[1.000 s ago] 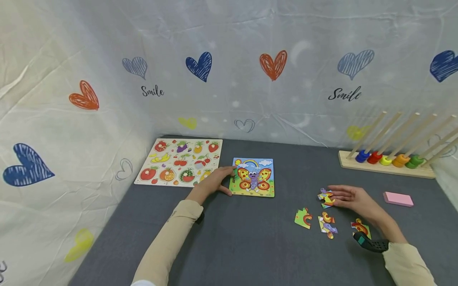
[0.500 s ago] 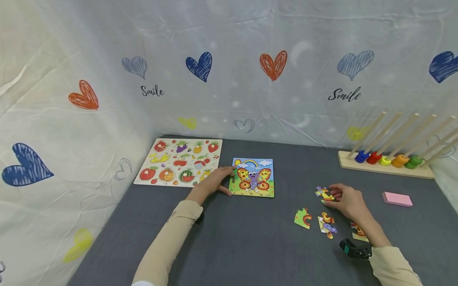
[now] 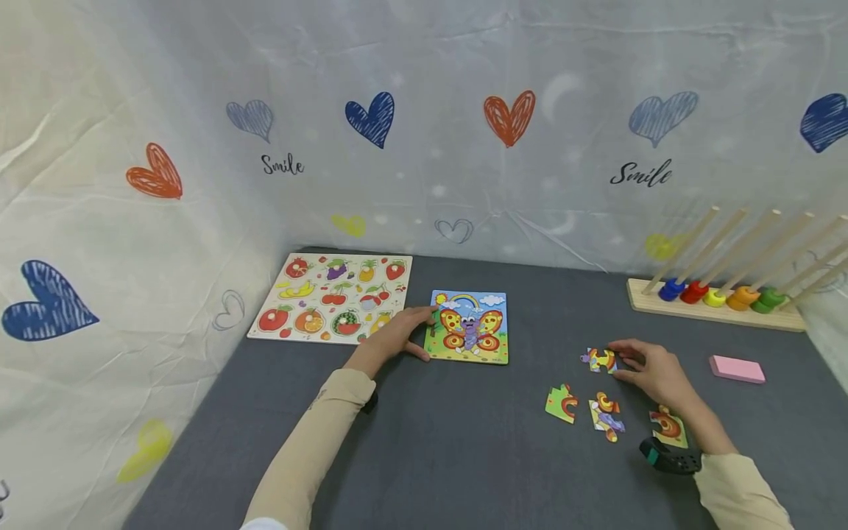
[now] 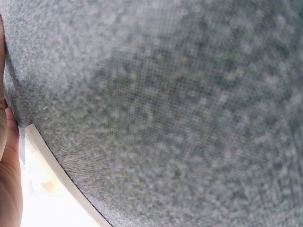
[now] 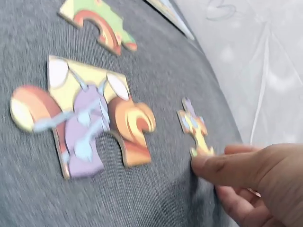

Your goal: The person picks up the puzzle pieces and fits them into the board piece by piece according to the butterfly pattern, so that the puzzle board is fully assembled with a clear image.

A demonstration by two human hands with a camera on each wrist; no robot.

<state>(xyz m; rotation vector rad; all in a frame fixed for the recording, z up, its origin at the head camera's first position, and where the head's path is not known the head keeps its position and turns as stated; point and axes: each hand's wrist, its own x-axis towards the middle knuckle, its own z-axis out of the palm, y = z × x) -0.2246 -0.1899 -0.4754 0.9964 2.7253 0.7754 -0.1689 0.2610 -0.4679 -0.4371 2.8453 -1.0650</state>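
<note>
Right hand (image 3: 652,372): fingers curled, pinching a puzzle piece (image 3: 600,360) right of table centre. The piece lies flat, long axis toward the butterfly puzzle board (image 3: 469,327). Left hand (image 3: 397,335): fingers extended and relaxed, resting on that board's left edge. The right wrist view alone shows the fingertip (image 5: 201,163) touching the piece's near end, beside the purple-bodied piece (image 5: 80,125). The left wrist view shows only grey table (image 4: 180,104) and a board edge.

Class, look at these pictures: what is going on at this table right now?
A person sits at a grey table. Their left hand rests on the edge of a butterfly puzzle board. Their right hand pinches one loose puzzle piece; three other pieces lie near it.
</note>
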